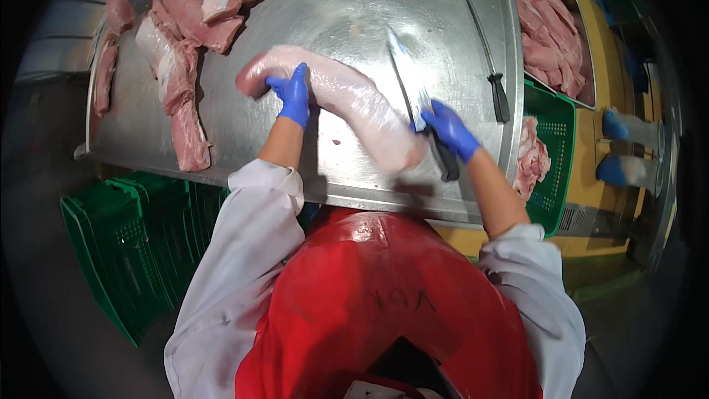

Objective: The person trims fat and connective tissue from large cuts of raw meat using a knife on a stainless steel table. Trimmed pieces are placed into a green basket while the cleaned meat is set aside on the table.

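A long, curved piece of pale pink meat (354, 96) with a shiny whitish surface lies in front of me, slightly blurred. My left hand (292, 98), in a blue glove, grips it near its left end, the fingers partly hidden against the meat. On the meat's right side, my right hand (454, 131), also blue-gloved, is closed around a knife (405, 66) where blade and black handle meet. The blade points away from me, and the handle's butt sticks out below the hand. Beneath all this is the metal table (332, 0).
Several meat pieces (199, 7) lie at the table's far left. A sharpening steel (484, 44) rests on the right. Beyond the right edge stand a metal tray (591, 81) of meat strips and a green crate (561, 148) with trimmings. Green crates (148, 244) stand below left.
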{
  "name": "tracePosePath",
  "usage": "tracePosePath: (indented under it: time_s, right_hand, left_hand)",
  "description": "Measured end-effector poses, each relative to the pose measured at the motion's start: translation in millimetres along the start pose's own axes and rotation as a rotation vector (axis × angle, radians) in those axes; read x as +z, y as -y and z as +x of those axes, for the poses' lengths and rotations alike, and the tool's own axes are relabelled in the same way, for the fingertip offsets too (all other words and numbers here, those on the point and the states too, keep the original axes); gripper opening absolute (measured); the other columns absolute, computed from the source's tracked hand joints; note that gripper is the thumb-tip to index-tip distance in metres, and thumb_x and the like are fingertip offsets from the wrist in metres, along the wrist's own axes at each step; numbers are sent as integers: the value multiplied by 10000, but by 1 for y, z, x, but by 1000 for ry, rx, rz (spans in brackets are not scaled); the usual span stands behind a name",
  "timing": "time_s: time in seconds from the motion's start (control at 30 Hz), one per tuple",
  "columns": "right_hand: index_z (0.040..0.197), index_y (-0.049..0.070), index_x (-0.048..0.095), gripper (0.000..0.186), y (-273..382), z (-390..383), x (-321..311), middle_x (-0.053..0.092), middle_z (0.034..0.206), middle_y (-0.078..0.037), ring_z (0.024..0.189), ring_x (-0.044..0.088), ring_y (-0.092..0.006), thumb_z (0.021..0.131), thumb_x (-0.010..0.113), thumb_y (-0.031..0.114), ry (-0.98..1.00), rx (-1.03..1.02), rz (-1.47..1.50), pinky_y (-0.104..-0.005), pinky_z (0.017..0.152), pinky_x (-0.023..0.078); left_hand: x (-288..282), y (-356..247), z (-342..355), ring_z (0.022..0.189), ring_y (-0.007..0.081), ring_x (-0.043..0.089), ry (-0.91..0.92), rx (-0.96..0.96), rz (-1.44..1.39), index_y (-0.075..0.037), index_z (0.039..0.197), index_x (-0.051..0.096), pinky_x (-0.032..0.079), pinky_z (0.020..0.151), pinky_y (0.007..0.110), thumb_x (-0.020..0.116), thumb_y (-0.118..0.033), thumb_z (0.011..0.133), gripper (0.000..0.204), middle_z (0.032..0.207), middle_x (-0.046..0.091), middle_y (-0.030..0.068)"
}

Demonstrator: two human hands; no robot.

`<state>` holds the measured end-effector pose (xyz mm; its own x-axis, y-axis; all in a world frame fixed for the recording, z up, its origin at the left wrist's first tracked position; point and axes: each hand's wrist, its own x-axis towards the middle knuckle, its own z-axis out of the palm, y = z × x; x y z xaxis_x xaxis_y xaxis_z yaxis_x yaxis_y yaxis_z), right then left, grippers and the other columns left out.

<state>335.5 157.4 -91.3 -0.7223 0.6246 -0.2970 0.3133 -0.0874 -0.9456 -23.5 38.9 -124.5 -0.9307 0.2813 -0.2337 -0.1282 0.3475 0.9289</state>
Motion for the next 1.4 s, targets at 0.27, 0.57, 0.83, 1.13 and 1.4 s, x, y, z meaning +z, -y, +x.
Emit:
tracePosePath:
  time_s: [0.27, 0.57, 0.83, 1.13, 1.4]
  right_hand:
    - [1163, 16, 424, 233, 13, -94, 6, 579, 772, -83, 596, 628, -165, 991, 540, 122, -323, 160, 509, -321, 533, 549]
    - [1281, 10, 393, 355, -11, -116, 19, 608, 852, -111, 670, 622, -126, 963, 542, 60, -379, 91, 480, -284, 560, 561]
    - [1515, 81, 227, 636, 13, -46, 22, 651, 911, -134, 646, 631, -148, 958, 536, 69, -319, 36, 232, -294, 542, 565]
    - [1599, 283, 148, 808, 82, 187, 46, 649, 857, -138, 675, 624, -184, 913, 541, 113, -177, -5, 174, -335, 653, 551]
    - [1605, 214, 114, 828, 91, 218, 71, 677, 869, -167, 643, 645, -188, 888, 510, 93, -94, 128, -198, -340, 633, 557]
  left_hand:
    - [108, -90, 55, 1213, 335, 595, 75, 414, 843, 36, 1476, 344, 490, 993, 418, 785, -368, 689, 988, 1357, 551, 264]
    - [92, -100, 155, 992, 297, 661, 643, -4, 335, 49, 1307, 486, 558, 885, 440, 755, -250, 697, 731, 1113, 625, 194]
    - [99, -77, 126, 1345, 399, 395, 338, 609, 299, 14, 1507, 227, 290, 1166, 450, 745, -315, 752, 974, 1471, 365, 255]
    - [122, -81, 110, 1488, 483, 97, 410, 973, 819, -7, 1532, 250, 150, 1211, 480, 615, -375, 877, 835, 1576, 88, 367]
    - [118, -74, 114, 1479, 506, 86, 456, 951, 714, 30, 1514, 256, 126, 1214, 497, 587, -332, 888, 795, 1570, 72, 381]
